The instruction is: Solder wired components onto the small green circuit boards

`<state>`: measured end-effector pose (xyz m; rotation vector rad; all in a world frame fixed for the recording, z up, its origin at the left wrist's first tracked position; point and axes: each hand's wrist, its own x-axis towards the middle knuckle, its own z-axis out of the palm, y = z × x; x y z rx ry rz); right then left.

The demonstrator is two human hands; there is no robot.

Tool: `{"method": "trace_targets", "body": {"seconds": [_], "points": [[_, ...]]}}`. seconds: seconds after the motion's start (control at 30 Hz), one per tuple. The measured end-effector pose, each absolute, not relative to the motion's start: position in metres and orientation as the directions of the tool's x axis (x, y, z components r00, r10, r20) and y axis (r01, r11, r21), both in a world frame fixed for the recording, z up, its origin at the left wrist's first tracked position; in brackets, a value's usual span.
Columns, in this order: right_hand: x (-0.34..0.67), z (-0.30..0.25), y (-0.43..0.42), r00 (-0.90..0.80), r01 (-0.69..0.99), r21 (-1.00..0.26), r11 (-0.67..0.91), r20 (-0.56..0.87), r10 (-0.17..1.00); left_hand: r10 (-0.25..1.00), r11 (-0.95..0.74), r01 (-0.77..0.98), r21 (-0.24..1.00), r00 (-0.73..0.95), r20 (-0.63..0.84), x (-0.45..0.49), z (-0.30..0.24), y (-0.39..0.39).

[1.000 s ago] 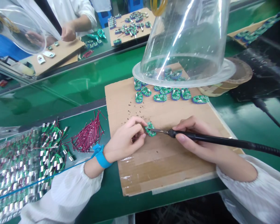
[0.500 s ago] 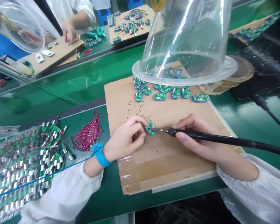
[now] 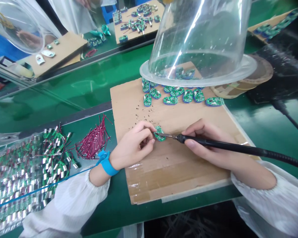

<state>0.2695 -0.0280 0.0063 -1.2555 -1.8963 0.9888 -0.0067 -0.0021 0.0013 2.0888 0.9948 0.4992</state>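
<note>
In my right hand (image 3: 210, 142) is a black soldering iron (image 3: 221, 144), held like a pen with its cable trailing right. Its metal tip rests at a small green circuit board (image 3: 160, 133) on the cardboard sheet (image 3: 149, 177). My left hand (image 3: 136, 142), with a blue strap (image 3: 108, 163) on its wrist, is curled, its index fingertip against the board's left edge. The other fingertips are partly hidden, so any small part between them cannot be seen.
More circuit boards (image 3: 170, 100) lie at the back under a clear plastic hood (image 3: 198, 43). Left are red wires (image 3: 94, 140) and metal-ended parts with green wires (image 3: 56, 155). A brown round container (image 3: 240, 84) stands right. Across the divider, a person in white (image 3: 74, 16) works.
The view has shifted slightly. Across the divider, the other person's hand has lifted away from the cardboard. My hands, the soldering iron and the board keep nearly the same arrangement.
</note>
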Motion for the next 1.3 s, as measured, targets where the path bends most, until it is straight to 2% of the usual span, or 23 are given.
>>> {"method": "trace_targets", "body": {"seconds": [0.13,0.67,1.3], "points": [[0.269,0.002,-0.027,-0.357,0.478,-0.84,0.254,0.078,0.931,0.779,-0.412,0.484,0.772,0.627,0.023,-0.006,0.002,-0.002],[0.272,-0.003,-0.029,-0.367,0.494,-0.811,0.313,0.132,0.921,0.775,-0.424,0.479,0.769,0.631,0.035,-0.005,0.001,-0.001],[0.271,-0.006,-0.028,-0.379,0.437,-0.837,0.33,0.161,0.911,0.778,-0.427,0.468,0.774,0.627,0.05,-0.005,0.002,-0.001]]}}
